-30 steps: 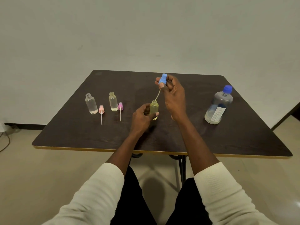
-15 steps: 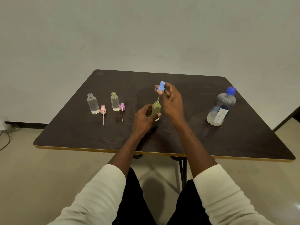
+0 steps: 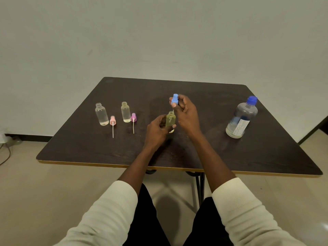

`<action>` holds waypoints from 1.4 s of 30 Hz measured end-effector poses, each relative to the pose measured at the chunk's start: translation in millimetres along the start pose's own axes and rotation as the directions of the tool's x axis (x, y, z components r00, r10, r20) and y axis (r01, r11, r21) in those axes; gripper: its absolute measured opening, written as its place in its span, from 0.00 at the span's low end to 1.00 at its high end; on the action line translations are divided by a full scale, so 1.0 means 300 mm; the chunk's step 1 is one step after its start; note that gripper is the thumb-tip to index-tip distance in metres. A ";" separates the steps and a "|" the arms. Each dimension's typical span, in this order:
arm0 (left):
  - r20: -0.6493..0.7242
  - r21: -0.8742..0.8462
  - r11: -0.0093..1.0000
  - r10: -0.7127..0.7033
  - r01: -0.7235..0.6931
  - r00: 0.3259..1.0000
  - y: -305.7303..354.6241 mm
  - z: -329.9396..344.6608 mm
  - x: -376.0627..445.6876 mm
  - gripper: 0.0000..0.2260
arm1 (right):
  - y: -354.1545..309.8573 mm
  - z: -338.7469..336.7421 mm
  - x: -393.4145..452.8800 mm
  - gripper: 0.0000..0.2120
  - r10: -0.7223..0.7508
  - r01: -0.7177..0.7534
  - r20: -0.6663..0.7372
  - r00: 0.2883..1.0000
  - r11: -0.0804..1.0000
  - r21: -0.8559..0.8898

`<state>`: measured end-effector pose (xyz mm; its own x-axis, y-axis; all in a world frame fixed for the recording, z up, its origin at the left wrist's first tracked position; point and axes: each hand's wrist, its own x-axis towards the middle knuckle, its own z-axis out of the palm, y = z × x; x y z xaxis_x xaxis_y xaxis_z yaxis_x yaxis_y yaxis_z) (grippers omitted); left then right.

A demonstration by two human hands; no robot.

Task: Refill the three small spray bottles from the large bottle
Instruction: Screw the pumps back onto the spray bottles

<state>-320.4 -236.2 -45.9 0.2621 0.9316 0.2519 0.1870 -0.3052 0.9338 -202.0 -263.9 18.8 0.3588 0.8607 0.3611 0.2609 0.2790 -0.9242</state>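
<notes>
- Now, the left hand (image 3: 157, 129) is gripping the yellow bottle (image 3: 170, 120) around its body, keeping it upright on the table (image 3: 266, 153) near the middle, presumably so the neck is staying steady.
- The right hand (image 3: 186, 112) is pinching the blue sprayer (image 3: 174, 98) just above that neck, with its thin tube dipping into the opening; whether the sprayer is going in or coming out, I cannot tell.
- Over on the left, two small bottles are standing open: the clear bottle (image 3: 101, 114) furthest left and the second bottle (image 3: 125, 112) beside it, each holding only a little liquid at the bottom.
- Their tops are lying just right of each one, the pink sprayer (image 3: 112, 121) and the purple sprayer (image 3: 133, 118), tubes pointing toward the near edge, likely kept paired so each is going back on its own bottle.
- The large bottle (image 3: 242, 119) is standing far right, well apart, blue cap on, so I'm judging no pouring is under way.
- The table is dark with a pale edge, sitting against a plain light wall (image 3: 159, 36) on a beige floor (image 3: 35, 192).
</notes>
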 end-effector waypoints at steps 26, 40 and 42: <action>-0.018 0.010 0.999 0.046 -0.046 0.999 -0.023 -0.001 0.017 0.16 | 0.128 0.012 -0.024 0.10 0.106 -0.105 0.000 0.994 0.986 -0.126; -0.020 0.011 0.999 0.034 -0.034 0.999 -0.015 -0.001 0.012 0.16 | 0.102 0.017 -0.007 0.09 0.104 -0.102 0.011 0.994 0.988 -0.116; -0.017 0.014 0.999 0.035 -0.035 0.999 -0.014 0.000 0.009 0.15 | 0.101 0.016 0.001 0.14 0.106 -0.101 0.026 0.994 0.984 -0.149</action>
<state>-320.4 -232.3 -49.3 0.2528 0.9233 0.2890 0.1912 -0.3405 0.9206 -198.1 -253.0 -9.8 0.3614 0.8961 0.2576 0.3540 0.1237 -0.9270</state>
